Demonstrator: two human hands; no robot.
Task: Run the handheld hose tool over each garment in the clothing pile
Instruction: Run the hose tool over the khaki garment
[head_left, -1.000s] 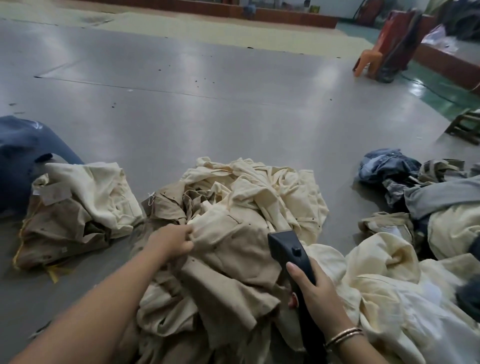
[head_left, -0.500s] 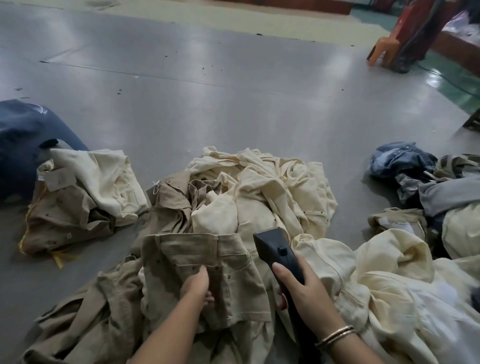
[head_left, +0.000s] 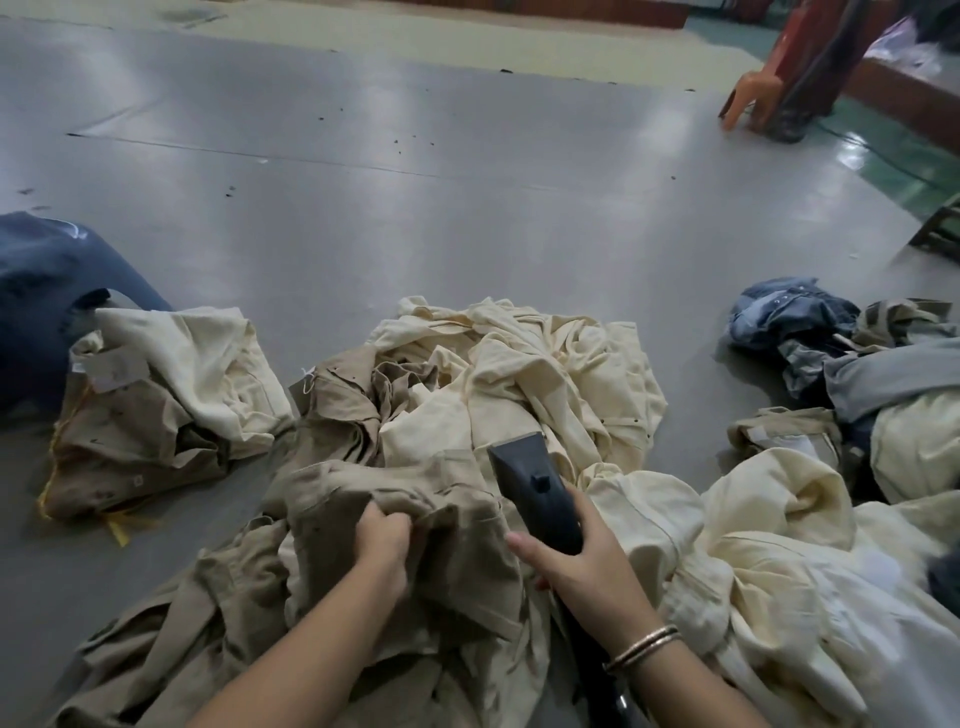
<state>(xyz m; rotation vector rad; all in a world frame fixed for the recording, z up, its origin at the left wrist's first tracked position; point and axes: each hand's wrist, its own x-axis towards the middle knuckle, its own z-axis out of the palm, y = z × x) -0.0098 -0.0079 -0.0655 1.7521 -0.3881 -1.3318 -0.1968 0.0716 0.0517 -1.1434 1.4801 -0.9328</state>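
The left hand (head_left: 387, 535) is bunched into the khaki garment (head_left: 395, 587) at the near edge of the pile (head_left: 519, 374), fingers curled tight into a fold of cloth. The right hand (head_left: 571, 561) wraps the handle of the hose tool (head_left: 535, 488), whose flat black head points away over the cream clothes just beyond; whether the head touches cloth cannot be told. The hose runs back under the right wrist and out of view.

The main risk is the crumpled khaki cloth. Gathered as it is, a pass would likely reach only the top folds and miss the layers below, and loose fabric could be pulled up against the head. The hose could also snag the cream heap (head_left: 753, 545) by the right arm and mix it into the pile. With more clothes on the floor to the left (head_left: 156, 405) and right (head_left: 841, 364), done and undone pieces could be confused.
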